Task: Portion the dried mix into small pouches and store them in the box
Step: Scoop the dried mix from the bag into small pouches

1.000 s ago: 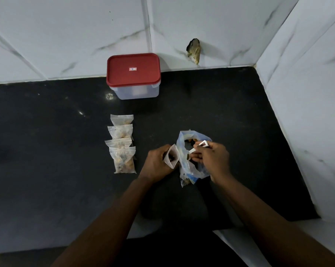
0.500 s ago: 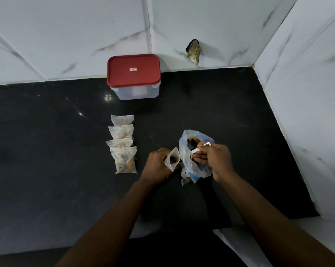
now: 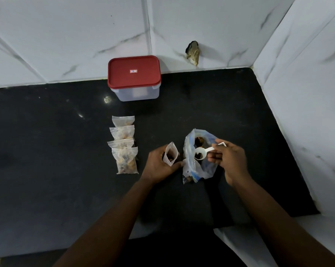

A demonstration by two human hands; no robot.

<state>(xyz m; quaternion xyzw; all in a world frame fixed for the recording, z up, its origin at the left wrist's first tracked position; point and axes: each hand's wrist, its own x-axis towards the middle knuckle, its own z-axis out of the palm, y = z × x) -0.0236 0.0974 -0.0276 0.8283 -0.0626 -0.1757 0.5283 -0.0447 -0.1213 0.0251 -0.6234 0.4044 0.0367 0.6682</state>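
Observation:
My left hand (image 3: 159,164) holds a small clear pouch (image 3: 170,154) upright with its mouth open; a little dark mix lies inside. Just right of it stands the large clear bag of dried mix (image 3: 198,166), its top open. My right hand (image 3: 228,160) pinches the handle of a white plastic scoop (image 3: 200,154) that carries some mix above the bag's front. Several filled pouches (image 3: 124,145) lie in an overlapping column on the black counter, left of my hands. The clear box with a red lid (image 3: 134,78) stands closed at the back wall.
The black counter (image 3: 47,160) ends at white marble-tiled walls behind and on the right. A broken hole (image 3: 192,52) shows in the back wall. A white ledge (image 3: 240,245) sits at the counter's near right corner.
My right hand has lifted the scoop out of the big bag, and its bowl now shows with mix in it. My left hand has tilted the small pouch more upright.

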